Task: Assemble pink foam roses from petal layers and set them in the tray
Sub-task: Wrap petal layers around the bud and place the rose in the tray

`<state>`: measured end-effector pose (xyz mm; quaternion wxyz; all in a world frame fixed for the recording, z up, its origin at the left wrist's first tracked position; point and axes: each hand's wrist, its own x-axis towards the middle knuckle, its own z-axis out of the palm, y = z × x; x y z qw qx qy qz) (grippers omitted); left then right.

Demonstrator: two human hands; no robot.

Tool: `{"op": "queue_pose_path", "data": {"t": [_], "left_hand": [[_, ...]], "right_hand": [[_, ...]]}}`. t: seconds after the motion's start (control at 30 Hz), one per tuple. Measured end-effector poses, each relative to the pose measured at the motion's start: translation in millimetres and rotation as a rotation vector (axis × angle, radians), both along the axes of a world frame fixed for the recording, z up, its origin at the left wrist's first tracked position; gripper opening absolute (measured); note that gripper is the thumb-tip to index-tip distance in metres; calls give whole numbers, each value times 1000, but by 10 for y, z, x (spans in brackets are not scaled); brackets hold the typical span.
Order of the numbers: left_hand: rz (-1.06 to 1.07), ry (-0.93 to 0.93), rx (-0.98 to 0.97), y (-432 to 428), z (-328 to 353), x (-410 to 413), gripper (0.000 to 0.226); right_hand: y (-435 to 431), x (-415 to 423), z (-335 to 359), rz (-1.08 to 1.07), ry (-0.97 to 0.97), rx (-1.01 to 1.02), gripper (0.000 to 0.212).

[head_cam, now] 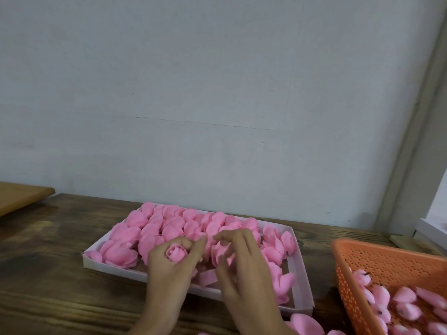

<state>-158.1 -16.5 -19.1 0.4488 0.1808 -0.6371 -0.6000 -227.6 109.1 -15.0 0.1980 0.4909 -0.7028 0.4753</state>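
A shallow white tray [302,288] lies on the wooden table, filled with several pink foam petal layers [154,223]. My left hand [169,269] hovers over the tray's front edge and grips a small pink rose bud [176,253] between thumb and fingers. My right hand [244,269] is beside it over the tray, its curled fingers around a pink petal layer [221,251]. The picture is blurred around the right fingers.
An orange perforated basket [387,259] at the right holds several pink buds [387,296]. Loose pink petals [307,323] lie on the table in front of the tray. A wooden board [19,194] sits at the far left, a white box [433,230] at the far right. A wall rises close behind.
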Motion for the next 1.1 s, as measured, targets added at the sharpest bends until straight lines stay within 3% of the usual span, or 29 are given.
{"op": "queue_pose_path", "data": {"t": [0.07, 0.13, 0.33, 0.47, 0.67, 0.87, 0.93, 1.03, 1.1], "left_hand": [[34, -75, -175, -51, -71, -20, 20], [11, -103, -232, -59, -131, -46, 13], [17, -155, -260, -214, -282, -120, 28], [65, -198, -349, -219, -290, -112, 9], [-110, -81, -142, -143, -229, -162, 21], [-164, -23, -57, -117, -175, -150, 8], [-149, -6, -41, -113, -156, -132, 25], [-221, 64, 237, -100, -116, -91, 39], [-256, 130, 384, -88, -64, -74, 47]], "right_hand": [[15, 28, 62, 16, 183, 24, 47], [22, 72, 92, 63, 309, 82, 52], [21, 72, 94, 62, 384, 42, 47], [-8, 60, 72, 20, 459, 25, 41], [-35, 78, 60, -58, 525, 66, 31], [2, 99, 102, 16, 310, 238, 36], [4, 97, 70, 17, 267, 151, 35], [10, 47, 37, 36, 63, -17, 21], [-8, 14, 5, 55, -40, 13, 17]]}}
